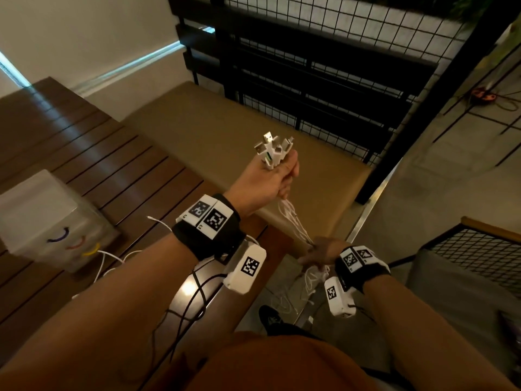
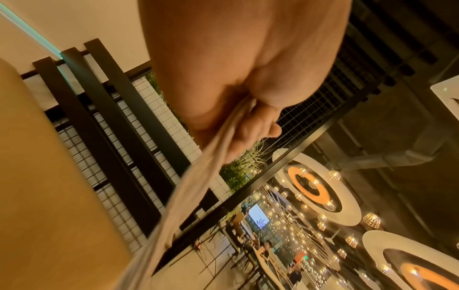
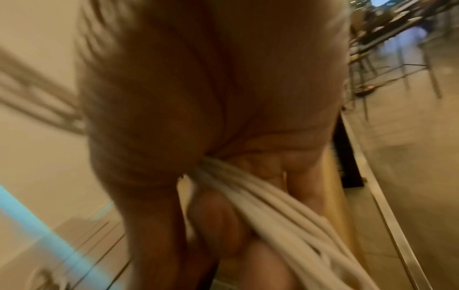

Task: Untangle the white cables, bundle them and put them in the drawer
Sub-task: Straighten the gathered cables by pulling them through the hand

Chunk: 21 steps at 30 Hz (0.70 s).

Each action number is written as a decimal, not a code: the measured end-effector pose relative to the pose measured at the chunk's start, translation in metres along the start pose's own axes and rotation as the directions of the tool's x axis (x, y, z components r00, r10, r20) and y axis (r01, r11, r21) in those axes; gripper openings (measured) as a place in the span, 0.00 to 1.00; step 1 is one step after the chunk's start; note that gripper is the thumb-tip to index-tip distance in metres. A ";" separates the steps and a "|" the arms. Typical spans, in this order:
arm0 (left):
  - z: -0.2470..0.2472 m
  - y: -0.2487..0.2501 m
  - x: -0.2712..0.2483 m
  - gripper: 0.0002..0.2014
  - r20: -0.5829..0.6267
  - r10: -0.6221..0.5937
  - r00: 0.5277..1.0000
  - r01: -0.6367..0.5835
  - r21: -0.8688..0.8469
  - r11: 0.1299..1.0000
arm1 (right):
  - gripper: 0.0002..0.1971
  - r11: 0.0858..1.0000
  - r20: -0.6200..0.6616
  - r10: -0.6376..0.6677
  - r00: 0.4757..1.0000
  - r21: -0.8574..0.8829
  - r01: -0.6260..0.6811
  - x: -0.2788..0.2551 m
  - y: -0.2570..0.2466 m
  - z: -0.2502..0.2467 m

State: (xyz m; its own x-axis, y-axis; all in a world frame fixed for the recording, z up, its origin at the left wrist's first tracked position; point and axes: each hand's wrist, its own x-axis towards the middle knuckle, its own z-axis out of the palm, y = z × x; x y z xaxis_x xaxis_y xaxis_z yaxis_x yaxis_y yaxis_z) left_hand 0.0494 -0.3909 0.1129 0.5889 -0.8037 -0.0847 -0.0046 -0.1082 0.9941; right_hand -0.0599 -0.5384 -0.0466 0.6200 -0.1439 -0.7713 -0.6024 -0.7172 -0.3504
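Note:
My left hand is raised over the tan bench cushion and grips several white cables just below their plugs, which fan out above the fist. The strands run taut down to my right hand, lower and nearer, which holds them bunched in curled fingers. Below it loose cable loops hang toward the floor. The left wrist view has the cables leaving my left hand. The blurred right wrist view shows the cables wrapped in my right hand.
A small translucent drawer unit with coloured handles sits on the dark wooden slats at left, with another white cable beside it. A black mesh railing stands behind the cushion. The concrete floor lies to the right.

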 end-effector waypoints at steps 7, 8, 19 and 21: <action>0.012 -0.018 -0.006 0.14 0.036 -0.096 0.995 0.096 0.001 0.995 | 0.27 0.939 0.081 0.061 0.995 -0.344 -0.030 -0.016 0.019 -0.025; 0.013 -0.020 -0.007 0.12 0.058 -0.098 0.994 0.095 0.039 0.995 | 0.27 0.956 0.045 0.027 0.999 -0.293 -0.012 -0.015 0.021 -0.032; 0.014 -0.041 -0.022 0.10 0.067 -0.266 0.962 0.264 0.037 0.964 | 0.22 0.707 -0.406 -0.559 0.723 0.222 0.671 -0.105 -0.117 -0.081; 0.009 -0.040 -0.026 0.11 -0.004 -0.272 0.962 0.272 0.040 0.961 | 0.23 0.752 -0.339 -0.633 0.696 -0.056 0.657 -0.103 -0.132 -0.079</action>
State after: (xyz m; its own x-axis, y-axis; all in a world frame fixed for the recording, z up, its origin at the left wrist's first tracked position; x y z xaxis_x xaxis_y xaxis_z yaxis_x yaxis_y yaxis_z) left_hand 0.0266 -0.3707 0.0750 0.5711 -0.7417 -0.3517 0.1234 -0.3460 0.9301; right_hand -0.0049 -0.4832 0.1212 0.9832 0.1227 -0.1348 -0.0177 -0.6716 -0.7407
